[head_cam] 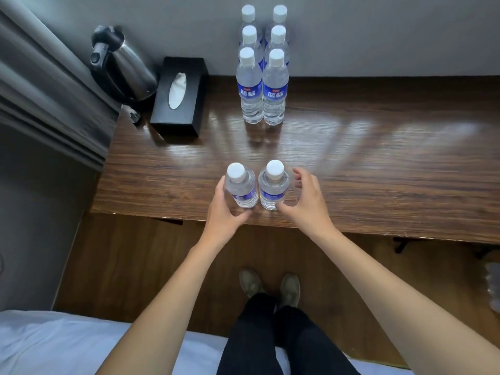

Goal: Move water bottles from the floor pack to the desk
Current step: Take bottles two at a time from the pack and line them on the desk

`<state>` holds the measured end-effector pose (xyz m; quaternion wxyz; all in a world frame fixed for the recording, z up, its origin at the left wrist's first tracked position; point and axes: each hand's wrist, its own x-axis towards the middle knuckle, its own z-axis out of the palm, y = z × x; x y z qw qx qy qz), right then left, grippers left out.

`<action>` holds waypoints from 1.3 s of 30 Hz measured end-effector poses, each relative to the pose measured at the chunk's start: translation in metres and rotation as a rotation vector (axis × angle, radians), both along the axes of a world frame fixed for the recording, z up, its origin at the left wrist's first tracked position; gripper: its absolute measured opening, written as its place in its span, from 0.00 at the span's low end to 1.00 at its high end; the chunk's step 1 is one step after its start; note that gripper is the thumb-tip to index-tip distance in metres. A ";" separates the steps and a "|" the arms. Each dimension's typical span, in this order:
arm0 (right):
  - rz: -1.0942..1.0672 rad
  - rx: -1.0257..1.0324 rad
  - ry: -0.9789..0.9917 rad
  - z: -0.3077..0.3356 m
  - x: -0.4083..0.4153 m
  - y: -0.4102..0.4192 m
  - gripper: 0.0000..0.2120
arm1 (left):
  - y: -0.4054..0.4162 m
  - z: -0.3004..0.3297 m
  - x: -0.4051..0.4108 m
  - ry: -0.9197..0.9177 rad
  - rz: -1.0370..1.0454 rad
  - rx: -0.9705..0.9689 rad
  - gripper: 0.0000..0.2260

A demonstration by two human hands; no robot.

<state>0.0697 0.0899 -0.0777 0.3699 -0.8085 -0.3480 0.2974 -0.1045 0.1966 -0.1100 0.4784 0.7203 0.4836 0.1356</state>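
Observation:
Two clear water bottles with white caps and blue labels stand side by side near the front edge of the wooden desk [378, 169]. My left hand [224, 209] wraps the left bottle [240, 188], fingers on its left side and thumb at its base. My right hand [305, 201] curves around the right bottle [273, 185] with fingers spread and a small gap to the bottle. Several more bottles [261, 87] stand upright in two rows at the back of the desk. A plastic-wrapped pack [492, 288] shows partly on the floor at the far right edge.
A black tissue box [180, 98] and a steel kettle [121, 69] sit at the desk's back left, beside a grey curtain [40, 85]. My feet stand on the wooden floor [135, 266] below the desk edge. A white bed [54, 345] lies behind me.

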 end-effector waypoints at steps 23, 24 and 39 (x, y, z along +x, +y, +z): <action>-0.223 0.289 0.045 -0.091 -0.035 0.017 0.32 | 0.006 -0.068 0.011 -0.334 0.096 0.249 0.23; -0.249 0.287 0.037 -0.092 -0.037 0.020 0.31 | 0.005 -0.069 0.012 -0.344 0.103 0.255 0.23; -0.086 0.439 0.075 -0.092 -0.032 0.016 0.25 | 0.010 -0.083 0.015 -0.411 0.019 0.222 0.31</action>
